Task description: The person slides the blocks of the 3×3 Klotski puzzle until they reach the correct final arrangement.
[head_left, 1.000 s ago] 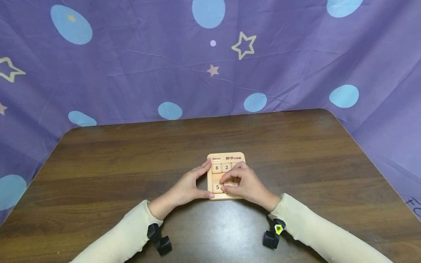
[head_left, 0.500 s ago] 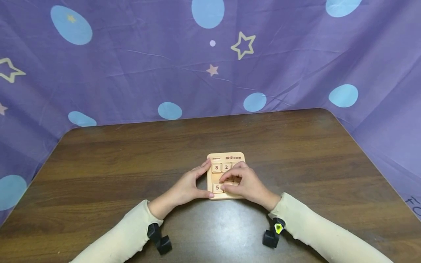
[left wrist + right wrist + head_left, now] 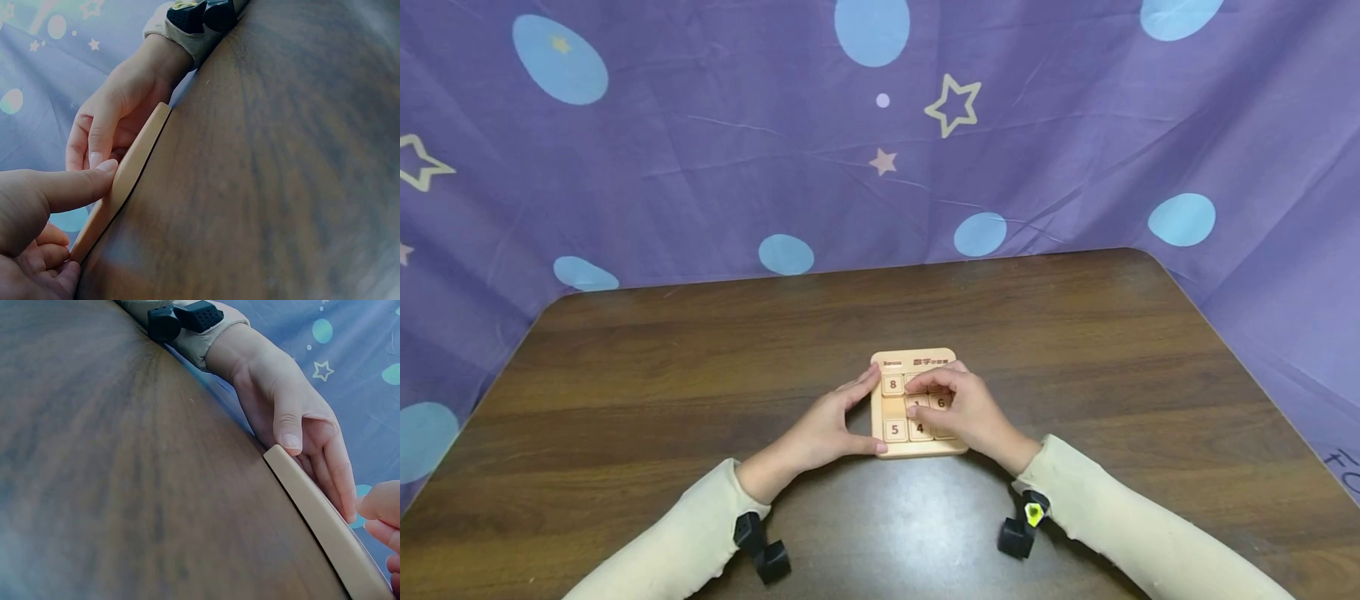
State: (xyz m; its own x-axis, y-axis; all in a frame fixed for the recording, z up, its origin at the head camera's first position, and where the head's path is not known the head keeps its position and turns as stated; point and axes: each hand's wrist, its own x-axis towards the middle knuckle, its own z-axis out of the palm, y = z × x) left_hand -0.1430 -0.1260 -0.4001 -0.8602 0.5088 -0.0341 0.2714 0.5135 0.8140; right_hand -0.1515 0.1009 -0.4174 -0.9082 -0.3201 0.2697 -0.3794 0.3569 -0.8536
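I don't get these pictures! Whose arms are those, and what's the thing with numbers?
There's no robot here: those arms belong to a person working with bare hands. The wide picture comes from a camera on the person's head, looking forward and down. The two slanted ones come from wrist cameras, so the hands look closer. On the brown table lies a number sliding puzzle, with tiles like the 8 tile and 5 tile. The left hand touches its left side, perhaps to steady it. The right hand reaches over the tiles. Nothing looks lifted.
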